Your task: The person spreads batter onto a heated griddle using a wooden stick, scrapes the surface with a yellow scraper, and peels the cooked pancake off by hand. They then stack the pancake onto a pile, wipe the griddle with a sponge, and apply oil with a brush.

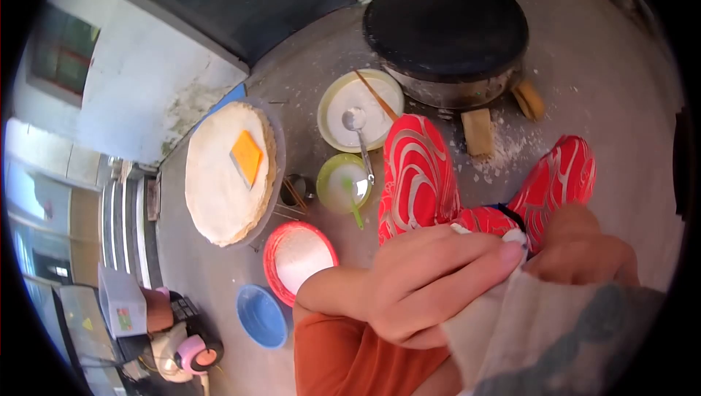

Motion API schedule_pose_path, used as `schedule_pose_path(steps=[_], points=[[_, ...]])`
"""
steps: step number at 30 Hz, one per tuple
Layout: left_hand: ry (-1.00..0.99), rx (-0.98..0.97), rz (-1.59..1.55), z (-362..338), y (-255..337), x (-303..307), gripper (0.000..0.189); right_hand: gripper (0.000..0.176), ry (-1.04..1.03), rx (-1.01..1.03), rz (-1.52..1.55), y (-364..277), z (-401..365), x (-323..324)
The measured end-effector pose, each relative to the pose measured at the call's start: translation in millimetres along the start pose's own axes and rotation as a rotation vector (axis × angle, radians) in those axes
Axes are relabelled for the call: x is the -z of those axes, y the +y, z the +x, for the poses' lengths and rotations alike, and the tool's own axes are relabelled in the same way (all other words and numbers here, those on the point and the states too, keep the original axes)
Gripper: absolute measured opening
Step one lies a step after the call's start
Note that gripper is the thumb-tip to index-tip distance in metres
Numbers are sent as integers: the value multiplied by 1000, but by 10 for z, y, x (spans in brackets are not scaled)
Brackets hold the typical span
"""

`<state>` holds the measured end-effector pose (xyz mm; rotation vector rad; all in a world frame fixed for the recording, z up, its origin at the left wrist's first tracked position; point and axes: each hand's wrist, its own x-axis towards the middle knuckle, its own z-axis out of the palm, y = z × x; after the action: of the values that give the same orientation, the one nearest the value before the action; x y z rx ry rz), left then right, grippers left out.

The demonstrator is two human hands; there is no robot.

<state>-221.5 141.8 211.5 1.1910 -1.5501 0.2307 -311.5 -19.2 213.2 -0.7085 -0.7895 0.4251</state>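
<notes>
My left hand [431,279] is closed, its fingers pinching the edge of a pale cloth [518,323] with a dark pattern. Just to the right, my right hand [584,250] is curled at the top of the same cloth, slightly blurred. A small white bit shows between the hands. Beneath them are red patterned shoes [416,177] and orange shorts [350,356]. Ahead stands a round black griddle [445,24]. A pale bowl of batter [328,122] holds a ladle and a wooden stick. Beside it is a green bowl [332,202] with a green utensil.
A stack of flat round breads [226,177] carries an orange scraper [247,159]. Nearer are a red basin of white powder [270,257] and a blue basin [261,316]. Two tan blocks [478,133] and white crumbs lie by the griddle. A pink-and-white object [193,356] stands lower left.
</notes>
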Motion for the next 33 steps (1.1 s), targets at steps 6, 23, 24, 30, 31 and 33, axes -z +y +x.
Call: schedule_pose_path(steps=[6,23,24,30,31,33], points=[[-16,282,-282,49,145,277,28,24,-198,144,-40,133,-13,43],[-189,48,-208,-55,-150,-15,34,25,-300,52,77,172,408,101],[-185,13,-137,-23,-122,116,40,25,-306,72,88,166,417,136],[-270,9,-311,-18,-22,510,43,29,-299,191,70,264,402,166],[-287,-3,-336,-1,-34,502,44,29,-297,217,60,243,407,134],[-317,-4,-377,6,-34,461,45,31,-276,270,44,217,431,82]])
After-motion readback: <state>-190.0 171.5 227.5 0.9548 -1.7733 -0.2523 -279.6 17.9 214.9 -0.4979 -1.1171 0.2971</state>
